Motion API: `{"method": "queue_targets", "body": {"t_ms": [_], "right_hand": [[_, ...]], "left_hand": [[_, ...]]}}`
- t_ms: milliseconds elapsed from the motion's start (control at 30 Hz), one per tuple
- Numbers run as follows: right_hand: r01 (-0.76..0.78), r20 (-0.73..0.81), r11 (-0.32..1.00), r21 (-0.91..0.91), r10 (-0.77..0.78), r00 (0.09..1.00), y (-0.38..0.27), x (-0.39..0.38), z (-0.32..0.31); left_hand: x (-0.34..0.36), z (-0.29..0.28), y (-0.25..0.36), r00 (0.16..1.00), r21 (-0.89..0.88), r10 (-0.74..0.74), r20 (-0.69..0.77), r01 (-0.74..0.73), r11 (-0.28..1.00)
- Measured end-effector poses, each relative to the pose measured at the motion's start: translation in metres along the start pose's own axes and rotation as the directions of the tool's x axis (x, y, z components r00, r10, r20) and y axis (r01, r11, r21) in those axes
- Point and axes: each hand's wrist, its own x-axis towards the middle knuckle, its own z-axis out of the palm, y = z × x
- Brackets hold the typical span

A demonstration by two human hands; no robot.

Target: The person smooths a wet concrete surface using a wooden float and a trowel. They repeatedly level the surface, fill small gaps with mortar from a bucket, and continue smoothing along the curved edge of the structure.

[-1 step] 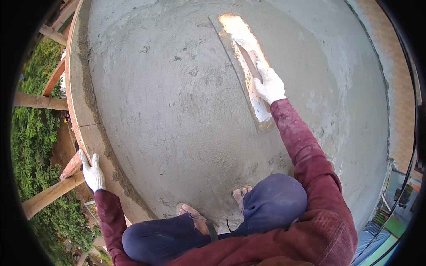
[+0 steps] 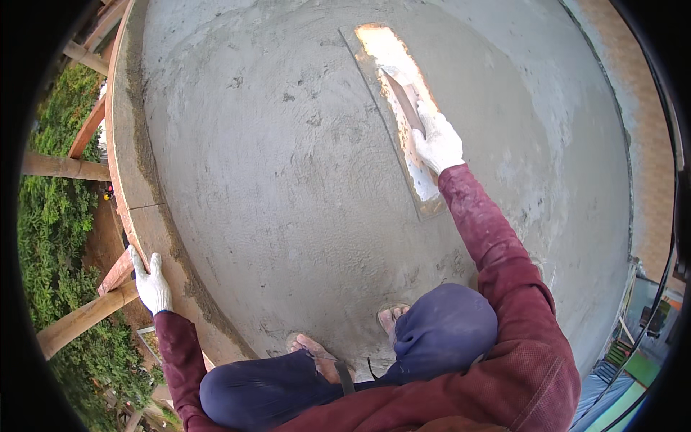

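My right hand [image 2: 439,141], in a white knit glove, is closed round the handle of a long plastering float [image 2: 394,54]. The float's flat blade lies on the wet grey cement [image 2: 288,180], slanting from upper left to lower right, its worn upper face bright with glare. Over at the left, my gloved left hand [image 2: 152,285] rests on the outer edge of the slab, against the thin form board [image 2: 115,155]. Two of its fingers are spread apart, and no tool shows in it; its other fingers are partly hidden.
Wooden poles [image 2: 86,317] and braces stand outside the left edge, with green plants [image 2: 54,230] and ground below. My sandalled feet [image 2: 317,353] are on the cement. At the right are a brown tiled surface [image 2: 612,50] and black cables [image 2: 666,122].
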Motion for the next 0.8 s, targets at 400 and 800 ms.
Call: {"method": "queue_targets", "body": {"t_ms": [400,800], "right_hand": [[0.078,-0.199,0.988,0.135,-0.050,0.979,0.035,-0.014,-0.005],[-0.144,-0.085,0.977,0.158,0.159,0.984,0.059,0.001,-0.011]], "left_hand": [[0.007,0.002,0.027,0.999,0.148,-0.026,0.030,0.022,0.989],[0.006,-0.003,0.032,0.998,0.132,-0.043,0.045,0.037,0.991]]}}
